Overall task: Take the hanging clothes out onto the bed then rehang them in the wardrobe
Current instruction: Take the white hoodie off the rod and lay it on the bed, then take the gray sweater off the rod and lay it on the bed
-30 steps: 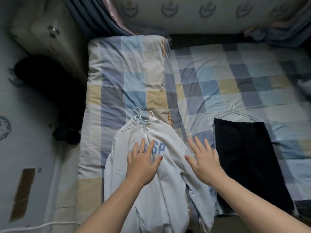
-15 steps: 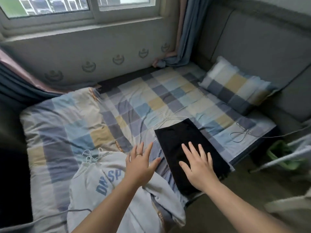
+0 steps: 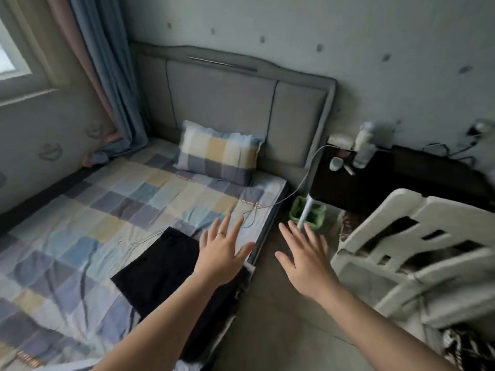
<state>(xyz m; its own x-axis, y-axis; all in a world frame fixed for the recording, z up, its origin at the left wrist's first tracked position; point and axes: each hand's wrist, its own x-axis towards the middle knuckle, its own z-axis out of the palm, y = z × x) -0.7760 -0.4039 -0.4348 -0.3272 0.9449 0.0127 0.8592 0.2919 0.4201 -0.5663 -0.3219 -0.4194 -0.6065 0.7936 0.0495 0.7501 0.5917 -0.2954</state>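
A person's two bare hands reach forward with fingers spread and palms down, neither holding anything. The left hand (image 3: 222, 254), with a thin ring on one finger, hovers above the near edge of the bed with its blue, yellow and grey checked sheet (image 3: 80, 231). The right hand (image 3: 305, 263) is out over the brown floor (image 3: 281, 330), just beyond the bed's side.

A folded black garment (image 3: 158, 274) lies flat on the sheet directly to the left of the left hand and passes under that wrist. The hook of its thin white wire hanger (image 3: 131, 246) pokes out farther left.

Ahead of the left hand, a matching checked pillow (image 3: 217, 153) leans against a padded grey headboard (image 3: 227, 103). A white cable (image 3: 308, 172) trails onto the mattress just beyond the fingertips.

Ahead of the right hand sits a small green bin (image 3: 320, 211). Behind it a dark bedside table (image 3: 356, 191) carries a clear bottle (image 3: 364, 148).

To the right of the right hand stands a white slatted plastic frame (image 3: 417, 253). Blue curtains (image 3: 107, 76) hang far to the left.
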